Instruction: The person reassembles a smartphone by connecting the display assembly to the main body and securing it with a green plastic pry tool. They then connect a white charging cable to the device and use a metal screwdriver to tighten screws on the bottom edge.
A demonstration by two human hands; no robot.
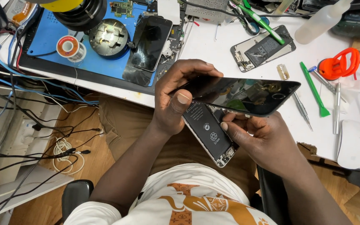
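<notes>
My left hand (179,96) grips the left end of a black phone screen panel (246,95), thumb pressed on its near edge. The panel is lifted and tilted above an opened phone body (210,135) whose black battery and circuit board show. My right hand (263,137) holds that phone body from below and to the right, with fingers tucked under the raised screen. Both hands hover over my lap, just in front of the white desk edge (213,46).
On the desk lie another opened phone (263,48), a dark phone (151,43) on a blue mat (51,37), a solder spool (71,48), green pry tools (313,89), an orange suction cup (340,62), a screwdriver (301,109), a white mouse (352,143) and a bottle (321,21). Cables (34,125) hang at left.
</notes>
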